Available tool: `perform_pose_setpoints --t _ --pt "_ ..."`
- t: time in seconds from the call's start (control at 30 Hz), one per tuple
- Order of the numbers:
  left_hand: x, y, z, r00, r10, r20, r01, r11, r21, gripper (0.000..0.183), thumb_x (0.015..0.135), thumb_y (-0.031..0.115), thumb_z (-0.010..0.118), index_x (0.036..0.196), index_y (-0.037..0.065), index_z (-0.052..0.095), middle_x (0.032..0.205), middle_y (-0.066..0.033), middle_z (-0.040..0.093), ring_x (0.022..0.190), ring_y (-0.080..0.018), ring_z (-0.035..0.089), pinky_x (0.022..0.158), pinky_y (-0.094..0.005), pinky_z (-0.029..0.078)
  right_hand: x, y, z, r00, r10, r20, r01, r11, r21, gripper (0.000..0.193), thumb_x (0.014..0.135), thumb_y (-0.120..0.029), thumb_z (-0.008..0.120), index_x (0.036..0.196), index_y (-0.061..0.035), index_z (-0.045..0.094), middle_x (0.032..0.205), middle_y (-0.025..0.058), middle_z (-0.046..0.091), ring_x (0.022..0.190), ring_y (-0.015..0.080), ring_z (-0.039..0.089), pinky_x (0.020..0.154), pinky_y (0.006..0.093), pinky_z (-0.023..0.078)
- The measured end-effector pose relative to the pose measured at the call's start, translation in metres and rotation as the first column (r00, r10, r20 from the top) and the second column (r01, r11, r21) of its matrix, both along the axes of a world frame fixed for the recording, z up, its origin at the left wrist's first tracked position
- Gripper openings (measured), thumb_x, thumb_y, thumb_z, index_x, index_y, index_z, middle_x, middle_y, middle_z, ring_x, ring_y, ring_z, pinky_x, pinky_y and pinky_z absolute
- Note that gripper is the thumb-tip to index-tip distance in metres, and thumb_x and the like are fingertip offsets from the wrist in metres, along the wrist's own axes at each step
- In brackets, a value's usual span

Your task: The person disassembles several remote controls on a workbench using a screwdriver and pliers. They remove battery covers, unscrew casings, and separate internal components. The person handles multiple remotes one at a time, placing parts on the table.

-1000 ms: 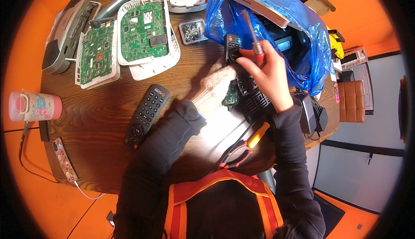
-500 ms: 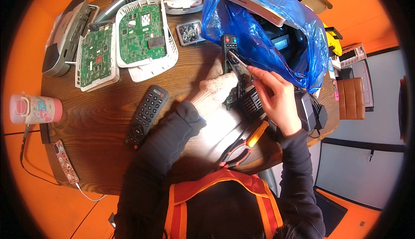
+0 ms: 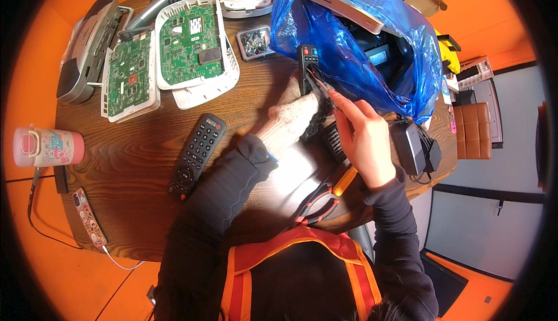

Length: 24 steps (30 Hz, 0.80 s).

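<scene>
My left hand [image 3: 289,119], in a pale knitted glove, is wrapped round a black remote control [image 3: 308,55]. The remote's far end, with coloured buttons, sticks out past the glove; much of the rest is hidden. A slim metal tool [image 3: 319,81] is pinched in my bare right hand [image 3: 370,144], its tip against the remote just beyond my gloved fingers. I cannot make out the tool's exact kind. Below my hands lie pliers [image 3: 318,212] with red and black handles and an orange-yellow tool handle [image 3: 346,180]. A second black remote [image 3: 198,155] lies left of my left forearm.
A blue plastic bag [image 3: 427,65] holding dark devices stands just beyond my hands. Opened white casings with green circuit boards [image 3: 192,45] are at far left, near a small tray of screws [image 3: 254,42]. A black adapter [image 3: 407,146] sits right; a pink cup [image 3: 55,146] stands left.
My right hand has shifted slightly nearer to me and tilted, with the tool now steeper against the remote. The left hand keeps its hold on the remote almost unmoved.
</scene>
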<state>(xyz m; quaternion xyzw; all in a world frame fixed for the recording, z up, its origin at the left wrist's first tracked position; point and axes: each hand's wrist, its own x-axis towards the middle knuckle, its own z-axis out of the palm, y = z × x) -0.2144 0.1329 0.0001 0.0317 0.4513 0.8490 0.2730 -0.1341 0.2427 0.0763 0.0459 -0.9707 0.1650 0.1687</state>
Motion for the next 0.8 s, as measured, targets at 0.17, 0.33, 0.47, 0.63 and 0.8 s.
perform_pose_setpoints --t 0.17,0.33,0.47,0.63,0.8 --pt "0.001 0.009 -0.015 0.99 -0.058 0.129 0.029 0.976 0.216 0.051 0.091 0.007 0.054 0.137 0.014 0.034 0.102 -0.003 0.054 0.094 -0.0102 0.051 0.081 -0.0232 0.046 -0.01 -0.009 -0.012 0.982 -0.002 -0.191 0.024 0.993 0.115 0.035 0.084 -0.004 0.061 0.117 -0.0127 0.063 0.071 0.0096 0.051 0.056 0.0265 0.056 0.051 0.036 0.046" --pt "0.005 -0.002 -0.043 0.994 -0.063 -0.087 0.069 0.996 0.059 0.046 0.095 0.022 0.05 0.138 0.012 0.037 0.116 -0.0055 0.052 0.099 -0.0144 0.051 0.088 -0.03 0.044 -0.011 -0.005 -0.012 0.987 0.025 -0.156 0.001 0.986 0.167 0.036 0.084 -0.004 0.061 0.118 -0.0141 0.063 0.072 0.0076 0.05 0.056 0.0258 0.056 0.051 0.0351 0.047" --pt "0.005 -0.005 -0.043 0.995 -0.024 -0.092 0.015 0.995 -0.094 0.032 0.094 0.019 0.049 0.125 0.012 0.049 0.1 -0.0003 0.055 0.087 -0.0096 0.049 0.075 -0.0251 0.043 -0.002 0.007 -0.009 0.997 0.062 -0.047 -0.054 0.988 0.142 0.037 0.082 -0.002 0.062 0.117 -0.0134 0.063 0.073 0.0088 0.051 0.057 0.0265 0.056 0.052 0.0355 0.047" --pt "0.006 0.004 -0.024 1.0 0.022 -0.018 -0.021 0.999 0.04 0.033 0.091 0.019 0.052 0.124 0.013 0.049 0.095 0.0012 0.052 0.081 -0.0086 0.046 0.071 -0.024 0.043 0.005 0.005 -0.009 0.996 0.081 -0.023 -0.078 0.992 0.103 0.038 0.082 -0.001 0.062 0.117 -0.0127 0.063 0.073 0.0096 0.051 0.059 0.0269 0.055 0.053 0.0355 0.046" --pt "0.005 0.001 -0.016 1.0 0.023 0.009 -0.023 1.0 -0.011 0.036 0.09 0.017 0.051 0.125 0.013 0.048 0.098 0.0006 0.053 0.084 -0.009 0.047 0.072 -0.0243 0.043 0.012 0.0 -0.005 0.999 -0.046 -0.021 0.048 0.996 0.081 0.035 0.083 -0.002 0.061 0.116 -0.0113 0.063 0.071 0.0101 0.049 0.058 0.0269 0.055 0.053 0.0353 0.045"
